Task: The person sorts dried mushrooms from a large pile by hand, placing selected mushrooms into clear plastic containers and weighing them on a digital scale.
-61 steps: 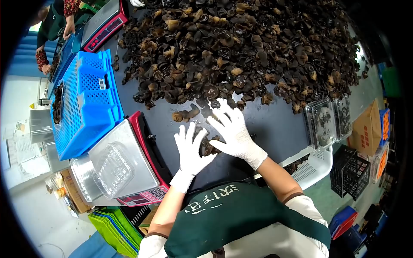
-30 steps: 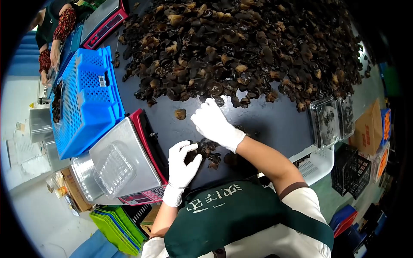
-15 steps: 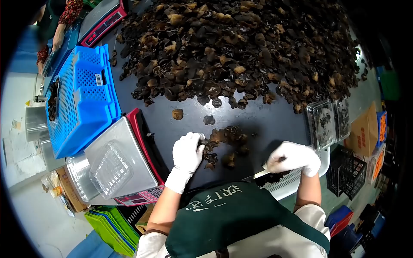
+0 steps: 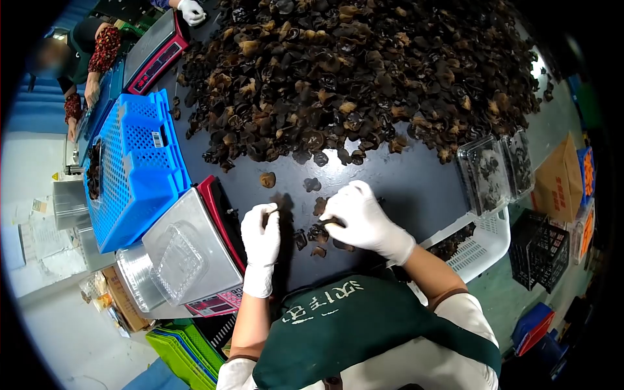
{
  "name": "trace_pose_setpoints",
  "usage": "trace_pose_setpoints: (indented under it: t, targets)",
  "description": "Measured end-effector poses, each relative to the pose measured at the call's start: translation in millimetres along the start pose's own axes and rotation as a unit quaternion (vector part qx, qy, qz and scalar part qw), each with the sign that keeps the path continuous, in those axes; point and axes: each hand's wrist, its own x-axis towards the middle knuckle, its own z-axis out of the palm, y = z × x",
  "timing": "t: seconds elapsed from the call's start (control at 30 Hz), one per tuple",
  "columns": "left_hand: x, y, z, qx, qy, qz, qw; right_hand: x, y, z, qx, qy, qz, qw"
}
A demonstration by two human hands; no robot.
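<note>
My left hand (image 4: 261,244), in a white glove, is closed with thumb and fingers pinched. A blurred brown wood ear mushroom (image 4: 283,203) shows at its fingertips. My right hand (image 4: 365,221), also white-gloved, reaches over the small group of wood ears in front of me. Its fingers are closed around a dark piece (image 4: 334,222) that looks like wood ear, partly hidden by the glove. Loose wood ears (image 4: 318,251) lie on the dark table between the hands. Two single pieces, one brown (image 4: 267,179) and one dark (image 4: 312,184), lie farther off.
A large wood ear heap (image 4: 312,84) covers the table's far side. At left are a scale (image 4: 195,244) bearing a clear plastic box (image 4: 179,260), and a blue crate (image 4: 140,175). At right are clear boxes (image 4: 484,179) and a white basket (image 4: 491,244). A co-worker's arm (image 4: 104,52) shows at upper left.
My right hand has moved left and away from me, from beside the white basket to the wood ears. My left hand has shifted slightly left. Another white-gloved hand now appears at the top left.
</note>
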Motion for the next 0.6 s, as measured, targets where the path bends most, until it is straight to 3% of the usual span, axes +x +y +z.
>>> trace_pose_setpoints:
  t: [0.03,0.13,0.2,0.27,0.33,0.4,0.47,0.53,0.6]
  targets:
    - [-2.4,8.2,-2.3,-0.071,0.004,-0.102,0.992,-4.6,2.4,-18.5,0.092,-0.012,0.055,0.994]
    - [-17.3,26.0,2.3,-0.125,-0.049,-0.058,0.989,-25.2,15.9,-85.0,0.259,-0.077,0.173,0.947]
    - [-28.1,72.3,-2.9,-0.174,-0.279,0.007,0.944,-43.9,29.1,-127.1,0.267,-0.212,0.123,0.932]
    - [-39.3,90.7,4.6,-0.275,-0.431,0.082,0.855,-57.2,30.5,-145.7,0.328,-0.245,0.174,0.896]
    - [-24.7,93.3,5.7,-0.192,-0.354,0.155,0.902,-58.6,21.7,-143.8,0.215,-0.185,0.215,0.935]
    - [-8.4,70.1,10.2,-0.115,-0.197,0.096,0.969,-59.5,20.1,-125.2,0.131,-0.093,0.235,0.959]
    - [11.2,35.2,18.4,-0.087,-0.039,0.028,0.995,-58.0,21.3,-103.0,0.045,-0.013,0.214,0.976]
    - [29.0,-5.3,24.3,-0.069,0.039,0.018,0.997,-56.0,32.7,-76.4,0.019,0.029,0.179,0.983]
    - [35.4,-33.6,30.0,0.047,0.041,0.033,0.998,-56.9,46.1,-48.3,-0.046,0.025,0.143,0.988]
